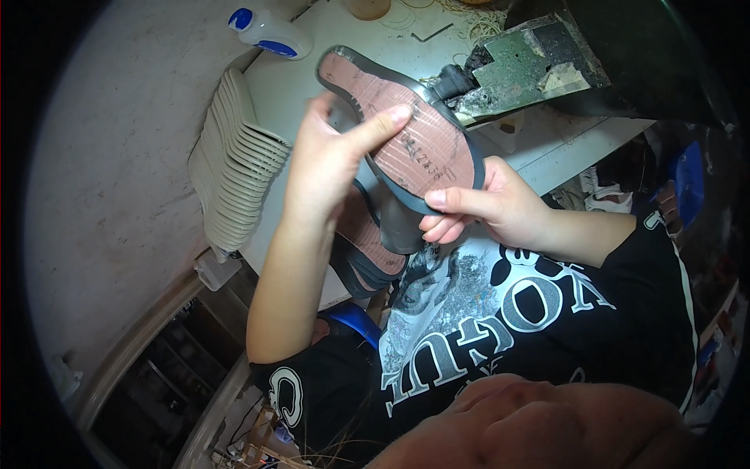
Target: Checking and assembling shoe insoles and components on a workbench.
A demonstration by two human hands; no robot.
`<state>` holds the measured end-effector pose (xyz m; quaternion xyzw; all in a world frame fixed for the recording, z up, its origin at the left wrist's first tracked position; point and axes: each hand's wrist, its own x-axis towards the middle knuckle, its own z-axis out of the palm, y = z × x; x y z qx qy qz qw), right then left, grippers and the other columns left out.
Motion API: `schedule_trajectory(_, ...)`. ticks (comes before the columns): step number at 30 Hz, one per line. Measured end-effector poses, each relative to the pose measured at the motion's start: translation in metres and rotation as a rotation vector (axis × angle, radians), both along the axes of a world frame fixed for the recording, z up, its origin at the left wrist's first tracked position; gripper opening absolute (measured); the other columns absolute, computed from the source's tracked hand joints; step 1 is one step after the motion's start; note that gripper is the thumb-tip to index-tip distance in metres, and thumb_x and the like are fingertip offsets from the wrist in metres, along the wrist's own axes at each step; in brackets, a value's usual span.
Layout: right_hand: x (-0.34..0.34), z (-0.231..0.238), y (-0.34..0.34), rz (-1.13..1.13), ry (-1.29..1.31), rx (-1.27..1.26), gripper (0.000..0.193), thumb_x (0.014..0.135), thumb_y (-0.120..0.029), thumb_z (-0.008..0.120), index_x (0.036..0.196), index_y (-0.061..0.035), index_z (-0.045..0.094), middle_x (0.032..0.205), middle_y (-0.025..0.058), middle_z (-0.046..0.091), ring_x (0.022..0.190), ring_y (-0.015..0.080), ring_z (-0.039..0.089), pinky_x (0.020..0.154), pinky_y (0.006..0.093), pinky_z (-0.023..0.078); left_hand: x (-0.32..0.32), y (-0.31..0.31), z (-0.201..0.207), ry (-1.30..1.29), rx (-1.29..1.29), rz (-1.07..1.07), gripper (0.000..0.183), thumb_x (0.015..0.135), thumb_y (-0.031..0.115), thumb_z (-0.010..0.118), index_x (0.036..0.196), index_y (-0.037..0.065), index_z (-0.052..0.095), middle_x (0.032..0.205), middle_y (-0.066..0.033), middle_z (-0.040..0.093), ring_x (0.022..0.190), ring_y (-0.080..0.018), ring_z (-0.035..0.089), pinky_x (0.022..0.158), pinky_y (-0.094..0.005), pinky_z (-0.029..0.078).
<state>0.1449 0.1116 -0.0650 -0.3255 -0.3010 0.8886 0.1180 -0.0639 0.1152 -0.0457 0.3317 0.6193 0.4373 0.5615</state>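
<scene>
A shoe sole with a pinkish ridged underside, handwritten marks and a shiny black rim is tilted up in front of me. My left hand grips its left edge, the thumb lying across the pink face and the other fingers behind it, partly hidden. On the near right end, my right hand pinches the rim, thumb on top and fingers curled under. Below the held one, more dark-rimmed soles with pink faces lie in a pile at the table's near edge, partly covered by my left forearm and the sole.
A tall stack of beige curved pieces leans along the wall side of the pale table. Behind it lies a white bottle with a blue cap. A hex key, rubber bands and a worn green metal machine part are farther back.
</scene>
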Motion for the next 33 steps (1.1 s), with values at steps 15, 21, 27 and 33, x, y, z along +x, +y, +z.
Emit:
schedule_trajectory(15,-0.030,0.005,0.023,-0.266,0.019,-0.064,0.036,0.096,-0.027,0.058,0.108,0.0058,0.063,0.099,0.0173,0.068,0.087,0.0217,0.070,0.076,0.0276,0.057,-0.045,0.067,0.014,0.397,0.050,-0.745,0.040,0.076,0.026,0.079,0.104,0.004,0.060,0.091,-0.0014,0.061,0.085,-0.0107,0.057,0.073,-0.0250,0.047)
schedule_trajectory(21,-0.021,0.014,0.019,-0.222,0.003,-0.061,0.036,0.095,-0.027,0.058,0.105,0.0064,0.063,0.099,0.0163,0.069,0.086,0.0214,0.070,0.075,0.0265,0.057,-0.034,0.023,0.025,0.569,-0.025,-0.584,0.036,0.082,0.029,0.075,0.095,0.000,0.058,0.083,-0.0025,0.061,0.077,-0.0089,0.056,0.066,-0.0226,0.046)
schedule_trajectory(27,-0.006,0.022,0.015,-0.174,-0.116,0.048,0.030,0.090,-0.030,0.065,0.085,-0.0006,0.067,0.083,0.0093,0.070,0.074,0.0132,0.068,0.069,0.0248,0.057,-0.007,-0.013,0.042,0.427,-0.315,-0.440,0.038,0.085,0.035,0.073,0.085,-0.002,0.064,0.073,-0.0052,0.064,0.066,-0.0086,0.057,0.060,-0.0216,0.046)
schedule_trajectory(33,0.021,0.025,-0.016,-0.068,-0.046,0.345,0.026,0.088,-0.022,0.068,0.099,0.0006,0.062,0.088,0.0070,0.067,0.079,0.0112,0.064,0.072,0.0256,0.053,0.034,-0.041,0.045,0.252,-0.347,-0.263,0.049,0.085,0.043,0.069,0.080,-0.006,0.066,0.066,-0.0091,0.065,0.054,-0.0139,0.062,0.046,-0.0277,0.050)
